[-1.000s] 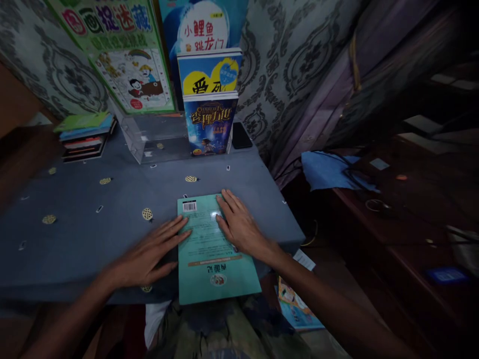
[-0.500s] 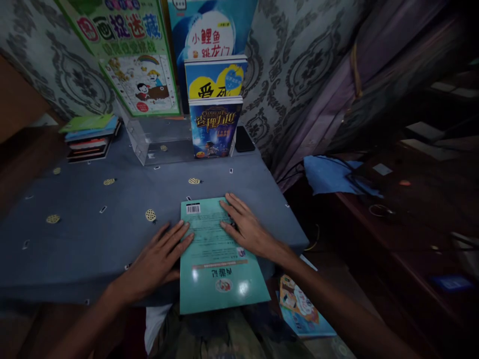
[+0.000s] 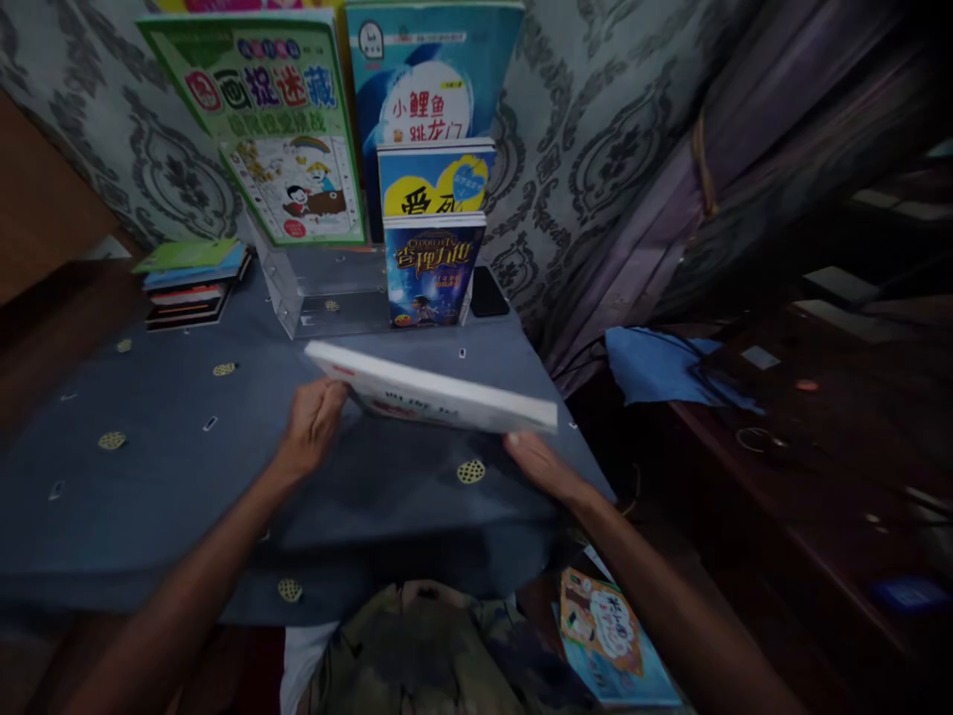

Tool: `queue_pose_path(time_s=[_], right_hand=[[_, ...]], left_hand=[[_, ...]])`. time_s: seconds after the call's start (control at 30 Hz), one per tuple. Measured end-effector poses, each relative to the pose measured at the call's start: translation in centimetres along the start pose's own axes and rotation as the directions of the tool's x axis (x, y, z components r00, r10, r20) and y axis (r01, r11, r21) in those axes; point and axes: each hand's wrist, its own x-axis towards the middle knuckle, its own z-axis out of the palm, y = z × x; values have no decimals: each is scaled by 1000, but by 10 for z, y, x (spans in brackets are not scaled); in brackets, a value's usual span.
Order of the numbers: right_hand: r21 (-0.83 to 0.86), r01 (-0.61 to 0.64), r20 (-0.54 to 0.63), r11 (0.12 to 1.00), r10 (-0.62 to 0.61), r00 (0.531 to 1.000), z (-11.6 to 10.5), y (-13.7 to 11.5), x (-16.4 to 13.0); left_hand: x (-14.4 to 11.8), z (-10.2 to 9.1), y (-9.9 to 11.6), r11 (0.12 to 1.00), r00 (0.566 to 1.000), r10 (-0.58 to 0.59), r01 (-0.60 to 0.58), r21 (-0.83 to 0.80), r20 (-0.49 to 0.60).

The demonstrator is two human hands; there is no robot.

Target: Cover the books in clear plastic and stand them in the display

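Observation:
A thin teal-covered book (image 3: 439, 389) is lifted off the blue-grey tablecloth (image 3: 186, 477) and seen almost edge-on, its white page edge towards me. My left hand (image 3: 313, 427) grips its left end. My right hand (image 3: 537, 463) supports its right end from below. The book hovers in front of a clear acrylic stand (image 3: 320, 293) holding upright books: a dark blue one (image 3: 432, 270), a blue and yellow one (image 3: 436, 179), a large blue one (image 3: 432, 70) and a large green one (image 3: 287, 129).
A stack of flat books (image 3: 190, 283) lies at the table's back left. A black phone (image 3: 487, 293) rests behind the stand. Patterned wallpaper backs the table. A colourful book (image 3: 611, 641) lies on the floor right of my lap. A dark cluttered desk with blue cloth (image 3: 662, 362) stands right.
The teal book lay flat on the table's front edge under both hands. Now both hands have lifted it, turned it sideways and moved it forward above the table.

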Motion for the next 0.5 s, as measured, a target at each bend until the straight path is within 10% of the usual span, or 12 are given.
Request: queue_pose_path(time_s=[0.33, 0.5], right_hand=[[36, 4, -202, 999, 3, 979, 14, -1, 23], [192, -79, -233, 978, 124, 964, 13, -1, 23]], left_hand=[[40, 33, -6, 935, 977, -95, 22, -353, -190], [43, 35, -23, 916, 977, -196, 149, -373, -90]])
